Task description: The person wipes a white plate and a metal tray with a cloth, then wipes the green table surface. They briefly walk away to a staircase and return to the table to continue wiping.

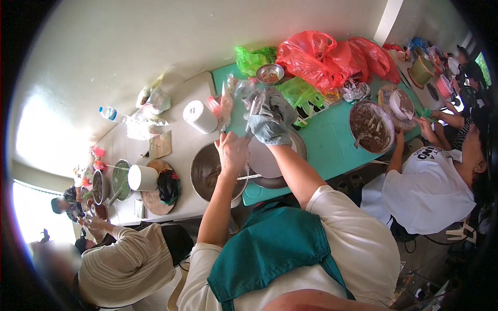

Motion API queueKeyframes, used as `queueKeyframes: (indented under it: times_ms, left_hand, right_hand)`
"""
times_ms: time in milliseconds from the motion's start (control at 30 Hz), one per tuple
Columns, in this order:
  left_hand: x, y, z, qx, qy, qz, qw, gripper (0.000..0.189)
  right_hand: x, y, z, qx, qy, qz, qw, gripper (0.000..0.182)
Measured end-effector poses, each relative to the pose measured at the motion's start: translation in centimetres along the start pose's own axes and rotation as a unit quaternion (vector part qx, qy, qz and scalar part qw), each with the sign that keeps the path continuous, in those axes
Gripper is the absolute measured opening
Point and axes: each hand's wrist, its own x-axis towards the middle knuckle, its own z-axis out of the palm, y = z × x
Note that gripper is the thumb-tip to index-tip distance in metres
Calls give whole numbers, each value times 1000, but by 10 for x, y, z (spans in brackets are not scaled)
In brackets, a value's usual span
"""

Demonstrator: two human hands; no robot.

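Observation:
My left hand is closed around the lower end of a long metal spatula, its blade pointing away from me. My right hand is wrapped in a grey cloth, which lies against the blade; the fingers are hidden under it. Below both hands is a pale round form with a grey round rim around it; my arms cover part of both. Left of it stands a metal bowl smeared with brown frosting. A white-handled utensil lies across that bowl's right edge.
A paper towel roll stands ahead on the left, near piping bags. Red plastic bags and a small metal bowl are at the back. Co-workers sit close on the left and right, the latter by another frosting bowl.

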Motion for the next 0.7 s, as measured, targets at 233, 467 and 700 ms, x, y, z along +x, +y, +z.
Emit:
queueKeyframes:
  times_ms: [233,467,700]
  left_hand:
    - [6,-8,-6,-21,15,-3,1000,8]
    - [9,-4,-2,116,56,30,991,7]
    - [0,8,3,175,54,42,982,13]
  right_hand:
    - [-5,-24,5,-137,39,-31,989,40]
    - [-7,-31,18,305,94,63,946,21]
    - [3,-15,4,281,-42,101,954,22]
